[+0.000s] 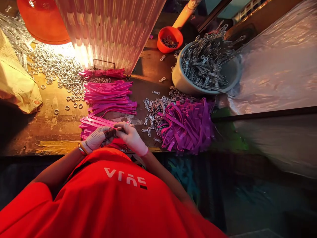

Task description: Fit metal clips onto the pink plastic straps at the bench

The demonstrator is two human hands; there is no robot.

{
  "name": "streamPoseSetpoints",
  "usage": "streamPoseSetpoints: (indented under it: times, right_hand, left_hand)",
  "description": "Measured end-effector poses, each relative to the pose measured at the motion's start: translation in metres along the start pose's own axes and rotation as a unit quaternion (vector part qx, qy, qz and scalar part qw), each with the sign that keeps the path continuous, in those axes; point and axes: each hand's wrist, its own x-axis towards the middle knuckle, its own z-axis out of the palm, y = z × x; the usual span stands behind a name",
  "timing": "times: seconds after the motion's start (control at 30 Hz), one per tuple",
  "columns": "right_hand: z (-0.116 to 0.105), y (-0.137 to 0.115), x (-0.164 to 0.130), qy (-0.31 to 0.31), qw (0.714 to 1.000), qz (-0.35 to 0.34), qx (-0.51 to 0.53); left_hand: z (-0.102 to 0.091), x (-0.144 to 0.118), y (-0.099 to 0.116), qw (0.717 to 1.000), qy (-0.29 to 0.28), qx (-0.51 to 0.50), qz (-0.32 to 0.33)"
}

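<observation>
Close to my body at the table's front edge, my left hand point(100, 138), in a pale dotted glove with dark fingertips, meets my right hand point(131, 137), in a white glove. Both are closed, fingertips pinched together; whatever lies between them is too small and covered to name. Beneath and behind them is a bundle of pink straps point(87, 124). Farther back lie more pink straps point(107, 94) in rows. Right of my hands are a heap of purple straps point(188, 124) and a scatter of small two-ringed metal links point(156, 107).
Metal rings point(56, 62) cover the table's left side beside a paper sack point(17, 76). An orange lamp shade point(44, 21) and a ribbed translucent sheet point(109, 29) stand behind. At the back right are a small orange cup point(162, 46) and a bucket point(182, 76) heaped with metal pieces.
</observation>
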Motion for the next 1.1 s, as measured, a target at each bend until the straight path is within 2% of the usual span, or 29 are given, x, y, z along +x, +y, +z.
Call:
streamPoseSetpoints:
  times: [0.07,0.13,0.2,0.27,0.37,0.43,0.53,0.6,0.63,0.7,0.77,0.93,1.0,1.1]
  right_hand:
    - [0.008,-0.003,0.004,0.103,0.994,0.016,0.039]
    - [0.017,-0.002,0.007,0.197,0.979,0.017,0.056]
    - [0.026,0.001,0.01,0.246,0.968,0.003,0.053]
    - [0.029,0.007,0.01,0.248,0.968,-0.018,0.023]
    - [0.021,0.012,0.008,0.186,0.976,-0.061,-0.098]
    - [0.011,0.01,0.008,0.114,0.962,-0.092,-0.23]
    - [-0.004,-0.002,0.013,-0.054,0.905,-0.126,-0.403]
    - [-0.009,-0.011,0.019,-0.147,0.852,-0.124,-0.486]
    - [-0.01,-0.015,0.021,-0.169,0.827,-0.115,-0.523]
    - [-0.01,-0.021,0.025,-0.171,0.79,-0.092,-0.582]
    - [-0.007,-0.021,0.025,-0.154,0.774,-0.08,-0.609]
    - [-0.001,-0.012,0.027,-0.117,0.782,-0.101,-0.605]
    - [0.0,-0.011,0.032,-0.13,0.792,-0.111,-0.587]
    - [0.003,-0.011,0.037,-0.163,0.804,-0.082,-0.566]
  left_hand:
    - [0.011,0.001,0.0,0.999,-0.008,-0.035,0.04]
    - [0.023,0.004,-0.003,0.995,0.02,-0.071,0.063]
    - [0.033,0.006,-0.005,0.99,0.084,-0.091,0.068]
    - [0.036,0.009,-0.006,0.986,0.129,-0.079,0.063]
    - [0.023,0.013,-0.001,0.99,0.118,0.034,0.067]
    - [0.008,0.016,0.006,0.982,0.096,0.14,0.085]
    - [-0.012,0.017,0.015,0.964,0.051,0.244,0.091]
    - [-0.018,0.016,0.018,0.967,0.015,0.247,0.063]
    - [-0.019,0.014,0.018,0.971,0.003,0.236,0.045]
    - [-0.014,0.01,0.016,0.979,0.005,0.204,0.025]
    - [-0.007,0.006,0.011,0.983,0.025,0.177,0.028]
    - [-0.001,0.004,-0.002,0.994,0.066,0.079,0.035]
    - [-0.006,0.006,-0.003,0.995,0.071,0.063,0.025]
    - [-0.015,0.011,-0.003,0.996,0.087,0.028,-0.019]
